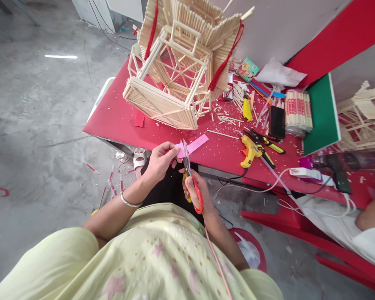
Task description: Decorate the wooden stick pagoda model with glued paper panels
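Observation:
My left hand (pixel 163 161) pinches one end of a pink paper strip (pixel 198 143) between thumb and fingers, just off the table's front edge. In my right hand (pixel 197 189) is a pair of scissors (pixel 199 200) with red handles, its blades lying across the strip close to my left fingertips. Something yellow also shows beside my right fingers, mostly hidden. Beyond my hands, a large pavilion-like model (pixel 175 79) of wooden sticks with red tassels stands on the red table (pixel 112 121). A small red paper square (pixel 139 119) lies at its left.
To the right lie a yellow glue gun (pixel 250 151), pliers (pixel 270 143), a yellow cutter (pixel 246 109), a black phone (pixel 276 121) and bundled sticks (pixel 298 110). Cables hang over the table's front edge. At far right sits another person in white (pixel 328 221), beside a second stick model (pixel 367 112).

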Demonstrator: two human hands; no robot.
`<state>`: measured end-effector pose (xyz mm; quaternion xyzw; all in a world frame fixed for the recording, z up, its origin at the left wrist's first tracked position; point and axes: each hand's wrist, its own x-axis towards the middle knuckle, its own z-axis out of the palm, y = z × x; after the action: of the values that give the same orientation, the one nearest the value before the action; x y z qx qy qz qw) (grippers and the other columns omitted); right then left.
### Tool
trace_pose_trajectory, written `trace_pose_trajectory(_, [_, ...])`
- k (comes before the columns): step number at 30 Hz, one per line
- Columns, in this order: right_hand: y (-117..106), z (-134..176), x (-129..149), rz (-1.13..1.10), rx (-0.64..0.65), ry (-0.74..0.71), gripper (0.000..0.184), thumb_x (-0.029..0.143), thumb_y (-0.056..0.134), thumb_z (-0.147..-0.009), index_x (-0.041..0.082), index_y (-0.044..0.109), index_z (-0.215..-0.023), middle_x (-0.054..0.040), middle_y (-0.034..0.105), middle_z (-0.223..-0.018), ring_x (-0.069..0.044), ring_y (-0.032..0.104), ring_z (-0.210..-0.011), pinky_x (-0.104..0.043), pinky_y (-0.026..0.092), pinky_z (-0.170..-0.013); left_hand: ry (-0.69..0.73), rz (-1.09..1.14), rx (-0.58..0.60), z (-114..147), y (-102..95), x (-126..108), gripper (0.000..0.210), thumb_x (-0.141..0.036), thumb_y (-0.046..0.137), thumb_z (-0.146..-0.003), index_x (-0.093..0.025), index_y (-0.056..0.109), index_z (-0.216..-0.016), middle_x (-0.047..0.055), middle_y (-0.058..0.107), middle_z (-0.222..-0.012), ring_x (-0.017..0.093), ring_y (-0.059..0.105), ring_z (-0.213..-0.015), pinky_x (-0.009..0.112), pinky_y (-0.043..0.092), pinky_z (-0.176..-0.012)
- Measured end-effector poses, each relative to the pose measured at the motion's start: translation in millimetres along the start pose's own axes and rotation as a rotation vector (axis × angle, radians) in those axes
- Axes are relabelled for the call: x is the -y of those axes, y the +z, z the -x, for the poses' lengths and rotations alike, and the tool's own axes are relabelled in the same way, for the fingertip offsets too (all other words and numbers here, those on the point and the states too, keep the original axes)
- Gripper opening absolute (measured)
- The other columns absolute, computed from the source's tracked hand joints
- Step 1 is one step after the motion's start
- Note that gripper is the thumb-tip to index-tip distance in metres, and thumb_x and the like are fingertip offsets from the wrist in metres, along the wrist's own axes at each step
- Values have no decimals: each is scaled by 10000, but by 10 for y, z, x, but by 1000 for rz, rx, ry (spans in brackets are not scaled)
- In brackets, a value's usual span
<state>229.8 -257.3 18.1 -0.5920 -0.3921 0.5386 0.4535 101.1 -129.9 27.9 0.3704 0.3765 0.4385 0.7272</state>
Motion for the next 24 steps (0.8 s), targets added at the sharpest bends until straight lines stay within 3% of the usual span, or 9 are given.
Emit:
trace_pose_trajectory(16, [3, -13, -7, 15, -58, 20, 613, 743, 674, -873, 197, 720, -1149, 82, 446, -547, -83, 384, -451, -225, 346, -447, -6, -17, -1, 5, -7, -18, 273, -337, 801, -814, -188, 586, -739, 9, 684, -598, 83, 537, -457, 177, 395, -430])
trace_pose_trajectory(19, [-109, -7, 98, 217, -157, -1, 629, 749, 631, -894, 205, 736, -1192, 66, 486, -564, -105, 426, -488, -248, 387, -514, -9, -36, -13, 1, -38, -2, 273, -349, 804, -821, -184, 601, -742, 15, 687, -591, 79, 523, -452, 175, 387, -433])
trace_pose_trajectory(24, [-458, -147, 323, 956, -535, -28, 646, 643, 699, -891, 195, 705, -1356, -65, 752, -815, -206, 654, -709, -300, 458, -691, -48, -23, -31, -9, -69, -37, 287, -370, 813, -800, -181, 610, -729, 13, 667, -563, 74, 497, -436, 176, 366, -423])
